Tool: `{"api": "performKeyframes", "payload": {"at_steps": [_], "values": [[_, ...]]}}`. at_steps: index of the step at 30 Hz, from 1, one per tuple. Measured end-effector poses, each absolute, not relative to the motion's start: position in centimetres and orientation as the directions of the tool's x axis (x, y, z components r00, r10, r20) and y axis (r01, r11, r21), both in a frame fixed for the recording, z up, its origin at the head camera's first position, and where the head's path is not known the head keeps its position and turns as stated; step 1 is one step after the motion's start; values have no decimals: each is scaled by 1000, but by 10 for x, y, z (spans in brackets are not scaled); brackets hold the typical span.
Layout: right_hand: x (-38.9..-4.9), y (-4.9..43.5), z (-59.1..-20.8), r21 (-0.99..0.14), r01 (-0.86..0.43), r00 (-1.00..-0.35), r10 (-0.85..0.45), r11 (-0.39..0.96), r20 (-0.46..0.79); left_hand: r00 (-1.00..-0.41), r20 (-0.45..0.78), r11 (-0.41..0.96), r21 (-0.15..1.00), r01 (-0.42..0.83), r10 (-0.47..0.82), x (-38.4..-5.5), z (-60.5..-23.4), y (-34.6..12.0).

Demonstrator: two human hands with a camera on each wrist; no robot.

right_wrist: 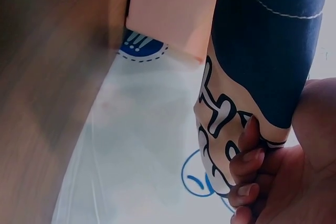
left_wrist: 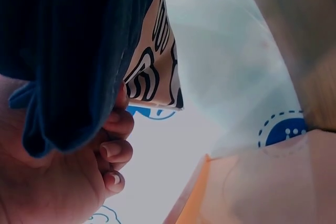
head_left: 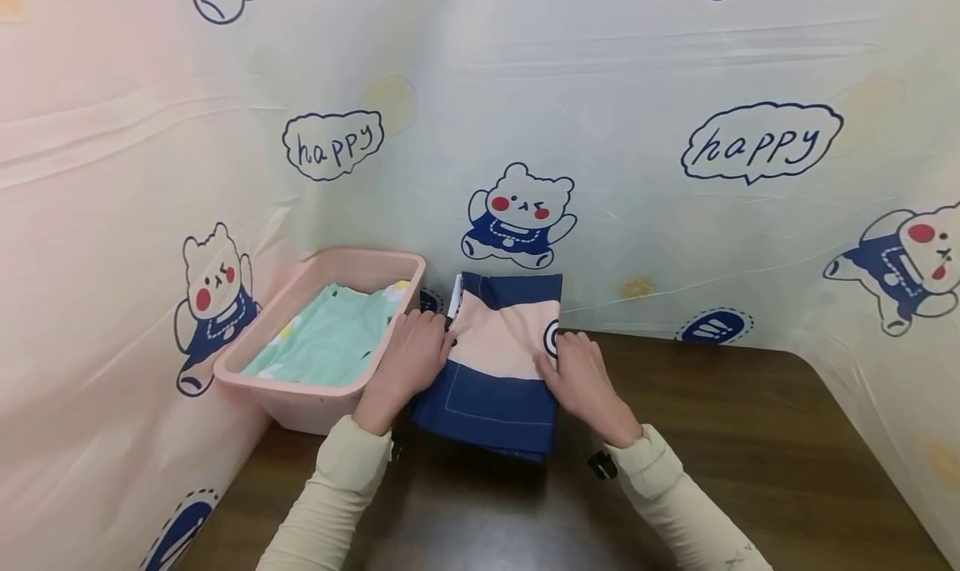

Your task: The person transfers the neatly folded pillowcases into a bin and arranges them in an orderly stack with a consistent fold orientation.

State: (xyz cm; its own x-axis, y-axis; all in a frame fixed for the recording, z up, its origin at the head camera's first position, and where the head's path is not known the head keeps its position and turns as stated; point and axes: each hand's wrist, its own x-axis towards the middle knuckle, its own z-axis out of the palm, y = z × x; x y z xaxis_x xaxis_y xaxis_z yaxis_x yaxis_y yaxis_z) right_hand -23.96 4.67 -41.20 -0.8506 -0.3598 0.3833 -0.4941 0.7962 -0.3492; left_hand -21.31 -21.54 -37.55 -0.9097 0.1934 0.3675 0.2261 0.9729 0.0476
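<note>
A folded navy and peach cloth (head_left: 498, 338) is held up off the table between both hands in the head view. My left hand (head_left: 416, 350) grips its left edge, and my right hand (head_left: 588, 379) grips the right edge with the thumb on the front. In the left wrist view, curled fingers hold the navy fabric (left_wrist: 79, 56), whose lower edge hangs in a fold over the palm. Black-outlined white lettering shows on the cloth's far side in the right wrist view, where the right fingers (right_wrist: 249, 163) press against it.
To the left stands a pink plastic basin (head_left: 296, 388) holding a folded mint-green cloth (head_left: 326, 338). The left hand is close beside its right wall. A dark brown wooden table (head_left: 720, 438) lies below. Pale printed curtains (head_left: 615, 79) enclose the back and sides.
</note>
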Motion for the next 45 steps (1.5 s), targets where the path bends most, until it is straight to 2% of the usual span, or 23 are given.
{"api": "performKeyframes", "payload": {"at_steps": [12,28,40,45], "values": [[-238,31,-403,-333,-521,-831,-376,786,410,-909,375,968,95,232,182,-209,-364,-230],[-235,14,-394,-384,-522,-836,-368,761,408,-896,406,972,69,225,178,-211,-350,-245],[-238,1,-381,-341,-582,-786,-403,739,469,-871,459,970,73,234,175,-207,-327,-259],[-239,-5,-372,-329,-598,-771,-412,731,486,-881,446,974,81,213,156,-206,-314,-267]]}}
